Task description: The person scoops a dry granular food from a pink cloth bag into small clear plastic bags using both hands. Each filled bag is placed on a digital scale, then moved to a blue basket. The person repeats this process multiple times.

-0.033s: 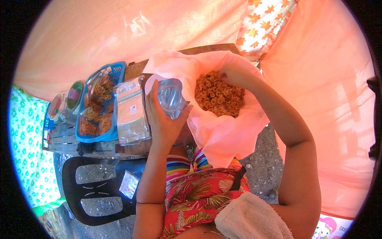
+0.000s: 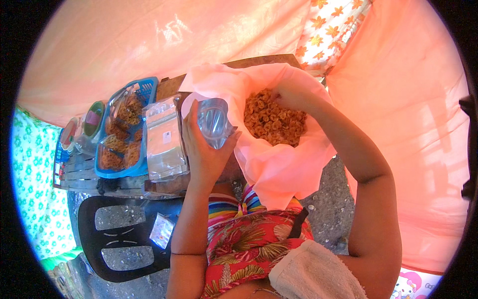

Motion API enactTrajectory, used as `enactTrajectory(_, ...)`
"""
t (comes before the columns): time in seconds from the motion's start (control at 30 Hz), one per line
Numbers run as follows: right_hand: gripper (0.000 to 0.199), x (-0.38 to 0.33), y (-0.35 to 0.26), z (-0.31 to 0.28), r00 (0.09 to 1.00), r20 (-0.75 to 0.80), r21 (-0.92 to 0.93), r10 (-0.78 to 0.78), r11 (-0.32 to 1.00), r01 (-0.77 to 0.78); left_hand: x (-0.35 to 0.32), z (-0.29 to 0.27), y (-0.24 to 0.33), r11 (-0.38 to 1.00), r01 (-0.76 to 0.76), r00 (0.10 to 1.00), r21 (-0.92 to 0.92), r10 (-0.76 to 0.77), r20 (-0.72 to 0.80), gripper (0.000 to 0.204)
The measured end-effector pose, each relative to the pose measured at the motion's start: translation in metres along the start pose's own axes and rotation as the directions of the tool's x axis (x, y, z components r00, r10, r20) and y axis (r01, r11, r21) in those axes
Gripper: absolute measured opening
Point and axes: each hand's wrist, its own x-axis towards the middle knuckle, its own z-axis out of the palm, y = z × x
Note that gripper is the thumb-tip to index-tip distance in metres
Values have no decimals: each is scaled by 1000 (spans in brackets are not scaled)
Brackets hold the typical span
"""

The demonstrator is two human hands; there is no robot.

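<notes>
My left hand (image 2: 201, 152) holds a clear plastic pouch (image 2: 213, 123) upright, with the thumb and fingers around its sides. The pouch looks empty, and its mouth faces up toward me. To its right a heap of brown, ring-like fried chips (image 2: 274, 119) lies in a container lined with pink cloth (image 2: 279, 169). My right hand (image 2: 291, 94) reaches into the far edge of that heap. Its fingers are curled down against the chips, and what they hold is hidden.
Left of the pouch lie stacked clear bags (image 2: 164, 142). A blue basket (image 2: 148, 88) beyond them holds several filled bags (image 2: 112, 159). Tubs with green and red rims (image 2: 93, 119) stand farther left. A black chair (image 2: 89, 239) is at lower left, with a small packet (image 2: 162, 230) on it.
My right hand has shifted very slightly to the left at the chips. The left hand and the pouch stay in place.
</notes>
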Motion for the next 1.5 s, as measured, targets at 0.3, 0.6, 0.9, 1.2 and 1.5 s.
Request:
enactTrajectory(0.3,20,11,-15,12,985,175,149,-6,989,-21,4,2,-3,1000,-27,1000,5,27,-8,96)
enactTrajectory(0.6,20,1,13,5,963,268,418,-41,905,-78,3,3,-2,999,-21,1000,-29,21,8,97)
enactTrajectory(0.9,22,-12,6,25,934,357,541,25,809,-229,2,6,-1,1000,-19,999,-21,20,27,97)
enactTrajectory(1.2,22,-10,-17,59,962,260,226,-78,974,17,4,9,4,999,-45,999,-20,45,28,97)
enactTrajectory(1.5,35,-8,-19,-72,985,28,429,-169,892,141,10,22,3,999,-36,995,-5,36,88,100)
